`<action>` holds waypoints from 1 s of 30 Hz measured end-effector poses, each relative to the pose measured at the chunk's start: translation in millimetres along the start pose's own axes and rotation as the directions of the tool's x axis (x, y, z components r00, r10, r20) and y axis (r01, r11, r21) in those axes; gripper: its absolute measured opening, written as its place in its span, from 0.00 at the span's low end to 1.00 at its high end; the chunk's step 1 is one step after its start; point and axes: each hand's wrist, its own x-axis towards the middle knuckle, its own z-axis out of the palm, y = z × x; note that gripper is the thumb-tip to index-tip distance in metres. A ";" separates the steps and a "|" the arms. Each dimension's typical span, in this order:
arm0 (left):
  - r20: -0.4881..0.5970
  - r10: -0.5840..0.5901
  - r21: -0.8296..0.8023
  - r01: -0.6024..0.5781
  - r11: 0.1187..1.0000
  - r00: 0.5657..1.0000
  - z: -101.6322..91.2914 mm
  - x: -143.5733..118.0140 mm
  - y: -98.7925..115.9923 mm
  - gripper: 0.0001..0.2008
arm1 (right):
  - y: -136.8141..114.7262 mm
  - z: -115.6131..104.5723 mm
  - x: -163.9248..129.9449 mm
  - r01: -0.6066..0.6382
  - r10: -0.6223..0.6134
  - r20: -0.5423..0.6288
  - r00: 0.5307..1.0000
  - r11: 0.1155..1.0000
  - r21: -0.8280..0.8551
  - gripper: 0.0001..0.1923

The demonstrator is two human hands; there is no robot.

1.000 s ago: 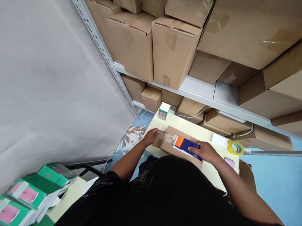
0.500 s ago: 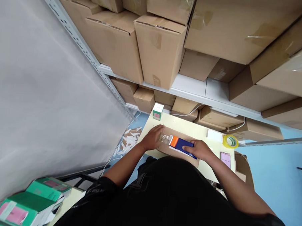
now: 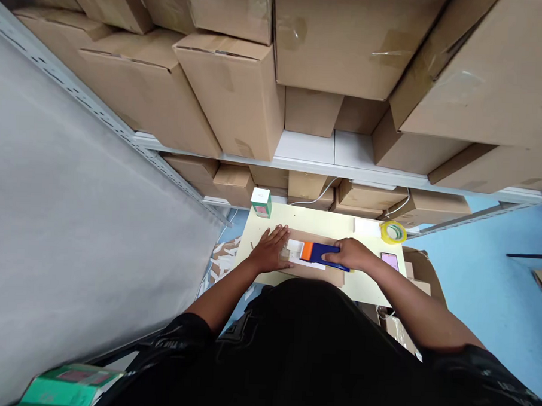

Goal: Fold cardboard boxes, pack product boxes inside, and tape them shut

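Note:
A flat brown cardboard box lies on the pale yellow table in front of me. My right hand grips a blue and orange tape dispenser pressed on top of the box. My left hand lies flat on the box's left end, fingers spread, beside a strip of clear tape. A white label shows under the dispenser.
A small green and white box, a yellow tape roll and a phone sit on the table. Metal shelves stacked with cardboard cartons rise behind. Paper scraps litter the blue floor at left. Green boxes lie at lower left.
My head has tilted up and turned, so the table looks smaller. The left hand moved from the box's end onto its top. The dispenser stays on the box under my right hand.

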 end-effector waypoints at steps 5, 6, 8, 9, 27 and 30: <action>-0.006 0.007 0.058 -0.007 0.998 1.000 1.5 1.0 -1.2 0.59 | 48.3 -10.1 -18.6 -0.046 0.045 -0.040 0.998 0.999 -0.019 0.25; -0.003 0.006 0.064 -0.006 0.998 1.000 1.6 1.1 -1.6 0.58 | 60.1 -11.5 -23.5 -0.058 0.057 -0.058 0.997 0.998 -0.027 0.25; 0.001 0.004 0.073 -0.004 0.997 1.000 1.5 1.1 -2.1 0.58 | 85.5 -14.6 -34.6 -0.087 0.085 -0.080 0.993 0.996 -0.016 0.26; 0.000 0.005 0.077 -0.005 0.997 1.000 1.4 1.1 -2.2 0.59 | 98.7 -16.4 -40.5 -0.098 0.097 -0.077 0.992 0.995 -0.001 0.26; -0.003 0.000 0.111 0.001 0.994 1.000 0.3 1.8 1.1 0.59 | 167.1 8.5 17.3 -0.240 0.237 0.039 0.971 0.968 0.068 0.29; 0.001 0.001 0.104 -0.001 0.995 1.000 0.5 1.9 1.5 0.60 | 175.7 15.4 31.0 -0.398 0.327 0.240 0.914 0.836 0.378 0.26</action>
